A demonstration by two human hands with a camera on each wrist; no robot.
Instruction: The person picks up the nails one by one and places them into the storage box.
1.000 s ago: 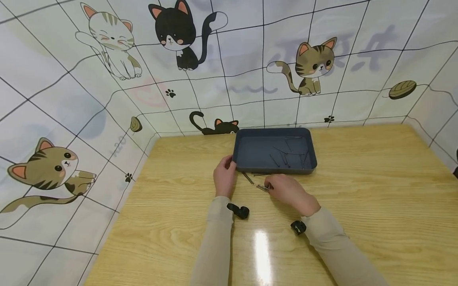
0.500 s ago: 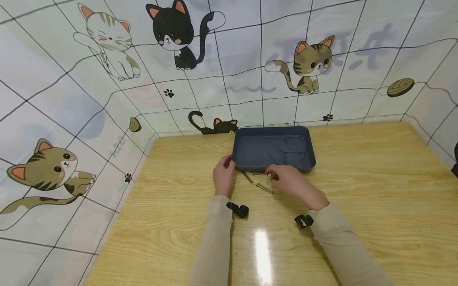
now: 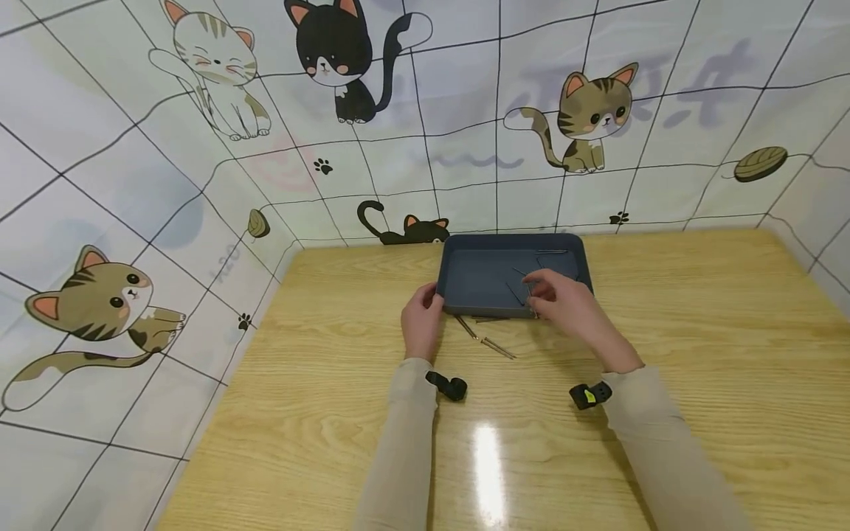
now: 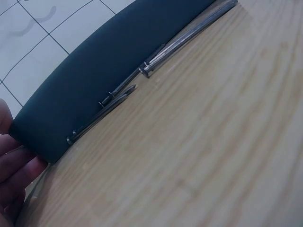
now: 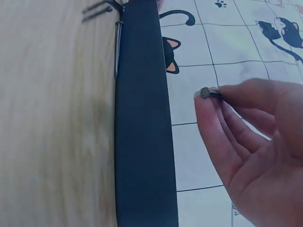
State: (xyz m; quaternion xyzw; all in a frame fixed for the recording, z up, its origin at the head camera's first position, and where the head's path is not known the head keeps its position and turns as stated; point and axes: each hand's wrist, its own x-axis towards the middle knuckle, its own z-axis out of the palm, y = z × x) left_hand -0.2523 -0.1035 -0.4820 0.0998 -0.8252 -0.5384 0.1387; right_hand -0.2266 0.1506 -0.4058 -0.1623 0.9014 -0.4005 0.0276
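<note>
My right hand (image 3: 564,299) is over the front right part of a dark blue-grey tray (image 3: 477,284), pinching a nail (image 5: 210,92) between thumb and fingertips. In the right wrist view the nail's round head faces the camera and most of its shank is hidden by the fingers. At the tray's front left corner, my left hand (image 3: 421,324) grips the wall, fingers wrapped on the end side in the left wrist view. Several thin nails (image 3: 514,293) lie scattered inside the tray. More nails (image 3: 498,349) rest on the table just in front of it, some close along its wall.
The tray sits on a light wooden table (image 3: 319,413) near its back edge. Behind and to the left stands a white cloth wall (image 3: 465,110) with a grid and cartoon cats. Each wrist carries a small black camera (image 3: 589,396).
My right hand has lifted from the table in front of the tray and moved back and right over it, carrying the nail. The left hand has kept its hold on the corner.
</note>
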